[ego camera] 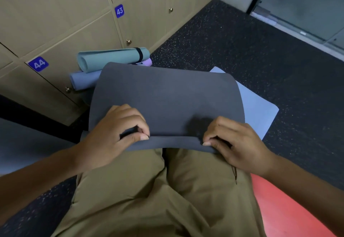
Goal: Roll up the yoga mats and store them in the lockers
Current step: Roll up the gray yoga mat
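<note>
A dark grey yoga mat (167, 95) lies in front of my knees, its near edge folded over into a small first turn. My left hand (115, 134) pinches that folded edge on the left side. On the right side, my right hand (232, 143) pinches the same edge. Under the grey mat lies a flat light blue mat (260, 110). Against the lockers (74, 31) lie rolled mats: a teal one (111, 57) with a black strap, a light blue one (83, 80) and a purple one (148, 62), mostly hidden.
Tan locker doors numbered 42, 43 and 44 run along the left, all closed, with small brass knobs. A red mat (283, 208) lies flat at the lower right. Dark speckled rubber floor (242, 41) stretches to a glass door (307, 3) at the top right.
</note>
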`<state>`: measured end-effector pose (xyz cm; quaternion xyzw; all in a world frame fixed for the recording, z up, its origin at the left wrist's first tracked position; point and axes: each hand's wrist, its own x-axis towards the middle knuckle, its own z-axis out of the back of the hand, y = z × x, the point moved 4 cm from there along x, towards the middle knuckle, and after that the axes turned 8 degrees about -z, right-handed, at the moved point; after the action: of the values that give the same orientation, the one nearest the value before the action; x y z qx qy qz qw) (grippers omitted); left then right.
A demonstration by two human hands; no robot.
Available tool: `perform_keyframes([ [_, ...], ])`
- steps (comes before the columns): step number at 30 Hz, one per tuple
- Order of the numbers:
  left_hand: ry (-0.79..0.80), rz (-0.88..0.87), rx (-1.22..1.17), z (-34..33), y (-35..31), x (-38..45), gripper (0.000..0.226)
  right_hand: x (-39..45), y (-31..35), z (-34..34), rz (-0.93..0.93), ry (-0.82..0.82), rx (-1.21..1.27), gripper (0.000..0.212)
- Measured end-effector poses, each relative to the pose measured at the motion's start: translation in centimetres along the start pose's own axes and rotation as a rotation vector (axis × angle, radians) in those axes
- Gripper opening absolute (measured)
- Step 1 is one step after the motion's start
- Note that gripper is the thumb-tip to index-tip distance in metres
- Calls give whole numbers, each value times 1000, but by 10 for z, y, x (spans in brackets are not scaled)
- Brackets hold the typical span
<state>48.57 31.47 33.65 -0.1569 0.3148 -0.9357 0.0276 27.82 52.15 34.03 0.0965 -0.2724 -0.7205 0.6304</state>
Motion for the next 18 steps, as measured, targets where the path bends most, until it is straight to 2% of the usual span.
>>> perform_keyframes([
  [6,69,-115,66,-2,4,3,20,16,-6,-2,63,54,-14,14],
  [12,8,-171,89,4,2,6,19,20,-8,-3,92,102,0,24],
  [15,21,-222,145,2,1,4,26,19,-9,-3,126,127,2,37],
  [18,-7,-264,194,0,2,1,17,18,-9,-1,112,135,1,50],
])
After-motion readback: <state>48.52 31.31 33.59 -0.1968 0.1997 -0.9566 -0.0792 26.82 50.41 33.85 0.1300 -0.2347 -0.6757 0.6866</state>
